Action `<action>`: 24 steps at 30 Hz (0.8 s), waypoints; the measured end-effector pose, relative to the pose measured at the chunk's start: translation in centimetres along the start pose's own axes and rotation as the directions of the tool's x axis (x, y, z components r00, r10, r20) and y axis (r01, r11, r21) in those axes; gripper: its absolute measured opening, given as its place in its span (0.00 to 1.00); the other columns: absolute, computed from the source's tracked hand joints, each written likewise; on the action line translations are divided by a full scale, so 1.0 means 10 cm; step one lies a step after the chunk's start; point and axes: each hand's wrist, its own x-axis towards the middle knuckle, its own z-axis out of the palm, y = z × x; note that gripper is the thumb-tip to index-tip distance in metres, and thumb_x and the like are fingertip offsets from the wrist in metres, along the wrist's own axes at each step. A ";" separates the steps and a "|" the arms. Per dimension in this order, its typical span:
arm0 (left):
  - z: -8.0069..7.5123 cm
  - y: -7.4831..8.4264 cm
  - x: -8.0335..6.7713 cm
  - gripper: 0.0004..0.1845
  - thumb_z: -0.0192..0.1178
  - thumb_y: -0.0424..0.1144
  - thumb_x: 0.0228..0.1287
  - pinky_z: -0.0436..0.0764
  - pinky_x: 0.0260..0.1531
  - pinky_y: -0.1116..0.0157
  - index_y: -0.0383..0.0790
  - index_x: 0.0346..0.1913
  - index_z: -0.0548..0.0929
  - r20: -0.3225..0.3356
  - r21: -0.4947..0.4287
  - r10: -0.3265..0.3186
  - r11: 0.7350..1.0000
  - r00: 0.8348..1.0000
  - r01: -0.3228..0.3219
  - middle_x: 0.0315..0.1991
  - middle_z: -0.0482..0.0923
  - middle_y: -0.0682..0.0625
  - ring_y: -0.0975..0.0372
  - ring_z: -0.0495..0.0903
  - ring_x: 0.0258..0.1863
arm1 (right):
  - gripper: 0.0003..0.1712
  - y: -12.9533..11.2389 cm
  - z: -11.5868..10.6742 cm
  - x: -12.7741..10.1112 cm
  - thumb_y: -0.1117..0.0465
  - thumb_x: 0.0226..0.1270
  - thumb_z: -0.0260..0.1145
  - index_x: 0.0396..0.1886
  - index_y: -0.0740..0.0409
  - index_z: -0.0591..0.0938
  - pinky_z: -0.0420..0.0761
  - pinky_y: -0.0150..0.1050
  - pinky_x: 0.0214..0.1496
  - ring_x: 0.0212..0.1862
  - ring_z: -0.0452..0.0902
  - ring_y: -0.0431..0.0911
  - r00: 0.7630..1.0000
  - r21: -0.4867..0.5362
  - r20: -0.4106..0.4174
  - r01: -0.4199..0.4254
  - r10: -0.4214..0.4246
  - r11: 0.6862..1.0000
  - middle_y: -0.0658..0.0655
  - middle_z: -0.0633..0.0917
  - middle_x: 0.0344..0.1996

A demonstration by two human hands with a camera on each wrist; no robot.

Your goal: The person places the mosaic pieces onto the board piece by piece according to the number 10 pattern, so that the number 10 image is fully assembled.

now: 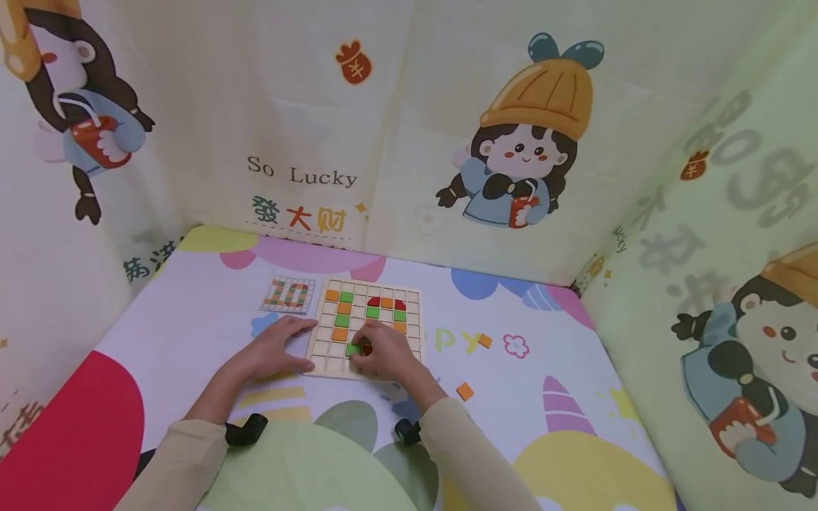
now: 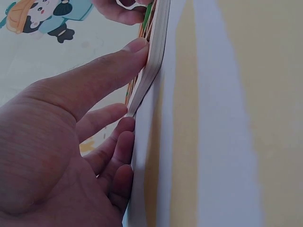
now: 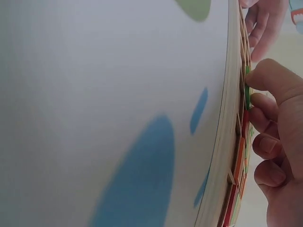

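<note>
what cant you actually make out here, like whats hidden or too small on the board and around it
- Head view: the right hand covers several cells of the wooden grid board; only part of the green tile under its fingers shows.
- Head view: the pattern card is too small to read.
- Left wrist view: the left hand fills the frame and the board is seen edge-on, so its top is hidden.
- Right wrist view: the board is edge-on again; tile layout unreadable.

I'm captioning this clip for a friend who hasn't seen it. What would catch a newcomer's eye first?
The wooden grid board at the centre of the mat, dotted with orange, green and red tiles. The right hand pinches a green tile over its near rows, while the left hand rests against its left edge. A small pattern card lies to the left.
</note>
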 end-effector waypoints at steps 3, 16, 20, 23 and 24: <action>0.01 -0.01 0.00 0.44 0.73 0.50 0.51 0.66 0.62 0.42 0.43 0.70 0.67 0.000 0.004 0.002 1.000 1.000 -0.002 0.67 0.64 0.38 0.43 0.64 0.65 | 0.11 0.00 0.02 0.00 0.48 0.59 0.69 0.41 0.43 0.84 0.74 0.27 0.40 0.37 0.70 0.36 1.000 -0.009 -0.002 0.001 -0.001 1.000 0.40 0.76 0.35; 0.01 0.02 -0.01 0.44 0.73 0.49 0.51 0.65 0.63 0.41 0.43 0.70 0.67 0.006 -0.008 -0.001 1.000 1.000 0.001 0.67 0.63 0.37 0.42 0.63 0.65 | 0.05 0.01 -0.01 0.00 0.52 0.61 0.67 0.37 0.42 0.83 0.75 0.30 0.42 0.38 0.71 0.37 1.000 0.021 -0.022 -0.022 0.023 1.000 0.40 0.78 0.37; 0.00 0.02 -0.01 0.44 0.73 0.49 0.51 0.66 0.63 0.41 0.43 0.71 0.67 0.003 -0.010 -0.004 1.000 1.000 0.004 0.67 0.63 0.37 0.42 0.63 0.65 | 0.11 0.01 -0.02 -0.02 0.47 0.61 0.69 0.42 0.41 0.83 0.75 0.30 0.43 0.39 0.71 0.37 1.000 -0.006 0.005 0.015 -0.015 1.000 0.40 0.78 0.39; 0.00 0.01 -0.01 0.44 0.73 0.50 0.51 0.66 0.63 0.41 0.43 0.71 0.66 0.001 -0.002 -0.006 1.000 1.000 0.006 0.67 0.63 0.37 0.42 0.64 0.65 | 0.14 0.01 -0.02 -0.03 0.45 0.59 0.70 0.43 0.40 0.83 0.74 0.28 0.41 0.40 0.71 0.37 1.000 -0.015 0.019 0.024 -0.023 1.000 0.40 0.77 0.42; 0.00 0.01 -0.01 0.44 0.73 0.50 0.51 0.66 0.63 0.41 0.43 0.71 0.67 0.001 -0.001 -0.006 1.000 1.000 0.006 0.67 0.63 0.37 0.43 0.64 0.65 | 0.14 0.01 -0.02 -0.03 0.45 0.59 0.70 0.43 0.40 0.83 0.74 0.28 0.41 0.40 0.71 0.37 1.000 -0.016 0.021 0.024 -0.023 1.000 0.40 0.77 0.42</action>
